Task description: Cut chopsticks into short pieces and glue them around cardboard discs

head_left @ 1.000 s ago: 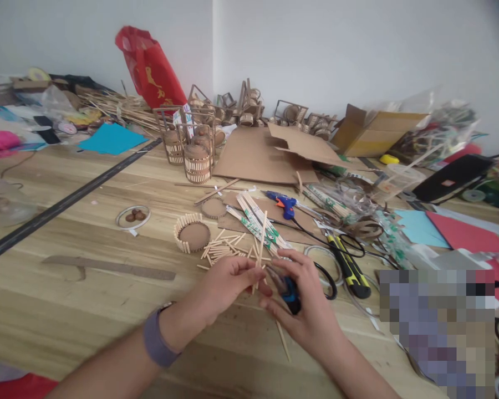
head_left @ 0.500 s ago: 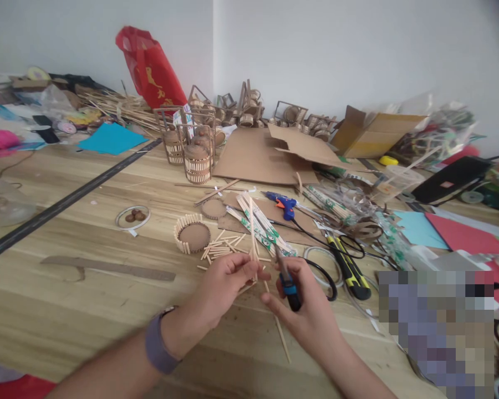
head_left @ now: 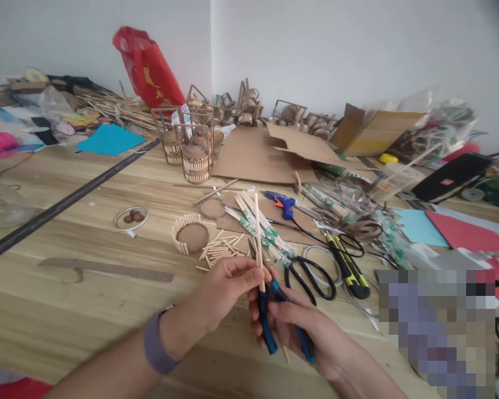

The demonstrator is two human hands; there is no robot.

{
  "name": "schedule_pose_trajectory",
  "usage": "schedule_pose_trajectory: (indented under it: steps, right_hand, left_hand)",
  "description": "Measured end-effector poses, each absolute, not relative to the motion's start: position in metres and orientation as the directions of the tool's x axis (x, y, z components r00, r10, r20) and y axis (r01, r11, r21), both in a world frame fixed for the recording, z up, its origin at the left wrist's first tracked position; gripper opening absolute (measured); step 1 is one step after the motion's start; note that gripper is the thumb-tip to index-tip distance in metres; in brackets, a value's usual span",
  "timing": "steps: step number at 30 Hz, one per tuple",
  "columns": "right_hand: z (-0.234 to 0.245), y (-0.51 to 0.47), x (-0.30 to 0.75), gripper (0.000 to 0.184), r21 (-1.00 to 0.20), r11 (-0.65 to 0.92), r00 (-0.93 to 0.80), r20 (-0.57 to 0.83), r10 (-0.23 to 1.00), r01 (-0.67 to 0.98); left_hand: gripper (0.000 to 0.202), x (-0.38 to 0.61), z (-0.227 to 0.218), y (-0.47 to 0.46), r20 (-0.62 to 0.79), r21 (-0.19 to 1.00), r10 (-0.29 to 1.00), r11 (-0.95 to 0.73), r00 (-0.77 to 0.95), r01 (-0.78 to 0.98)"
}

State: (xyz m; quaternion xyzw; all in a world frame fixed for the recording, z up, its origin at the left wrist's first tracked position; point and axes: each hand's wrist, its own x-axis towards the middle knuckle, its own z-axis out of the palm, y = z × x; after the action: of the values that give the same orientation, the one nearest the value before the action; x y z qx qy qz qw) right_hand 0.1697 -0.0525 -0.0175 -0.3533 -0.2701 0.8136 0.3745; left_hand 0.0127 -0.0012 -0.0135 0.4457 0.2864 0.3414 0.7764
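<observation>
"The wooden table [head_left: 87,310] looks crowded. What are your fingers on?"

"My left hand [head_left: 233,282] pinches a stick [head_left: 258,233] between thumb and fingers, and my right hand [head_left: 299,321] is wrapped around the pliers [head_left: 264,321], their blue and black handles spread."

"How does the stick look?"

"Pale, plain and straight, a little thinner at its top end, with a blunt lower end. It points up in front of me, nearly upright, between the parted jaws; whether they touch it, I can't tell."

"And past your hands?"

"A heap of short sticks [head_left: 222,249], just as pale, lies beside a cardboard disc [head_left: 193,237] with more standing around part of its edge. Farther off is a blue glue gun [head_left: 285,204], then little round baskets [head_left: 197,165] with tall handles, and a red bag [head_left: 149,72] near the white wall [head_left: 336,50]."
</observation>
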Motion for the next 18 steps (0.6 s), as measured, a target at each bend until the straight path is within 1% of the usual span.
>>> schedule_pose_trajectory:
  steps: [2,4,6,8,10,12,15,18]
  right_hand:
    - [-0.014,-0.053,0.173,0.031,-0.724,-0.574,-0.469,-0.384,0.796,-0.382]
    - [-0.008,-0.052,0.177,0.029,-0.783,-0.535,-0.439,-0.379,0.815,-0.318]
    - [-0.001,-0.051,0.182,0.024,-0.880,-0.444,-0.379,-0.357,0.854,-0.172]
    - [0.007,-0.049,0.189,0.022,-0.947,-0.316,-0.317,-0.318,0.894,0.057]
    - [0.014,-0.047,0.195,0.021,-0.942,-0.202,-0.284,-0.278,0.918,0.267]
    - [0.019,-0.045,0.200,0.022,-0.910,-0.137,-0.289,-0.263,0.921,0.392]
    - [0.021,-0.043,0.205,0.029,-0.878,-0.125,-0.325,-0.299,0.897,0.461]
    - [0.022,-0.042,0.208,0.029,-0.865,-0.155,-0.342,-0.346,0.874,0.477]
  left_hand:
    - [0.045,0.011,-0.013,0.001,-0.120,0.899,0.796,0.340,0.593,-0.275]
    - [0.043,0.008,-0.012,0.004,-0.093,0.919,0.814,0.292,0.573,-0.265]
    - [0.039,0.005,-0.011,0.007,-0.062,0.944,0.845,0.221,0.531,-0.243]
    - [0.037,0.001,-0.009,0.010,-0.042,0.971,0.886,0.146,0.462,-0.192]
    - [0.036,-0.003,-0.006,0.012,-0.040,0.992,0.908,0.087,0.418,-0.094]
    - [0.035,-0.006,-0.004,0.013,-0.061,0.998,0.906,0.054,0.419,0.028]
    - [0.032,-0.008,-0.003,0.013,-0.105,0.991,0.854,0.045,0.509,0.129]
    - [0.028,-0.008,-0.005,0.011,-0.116,0.992,0.798,0.069,0.592,0.102]
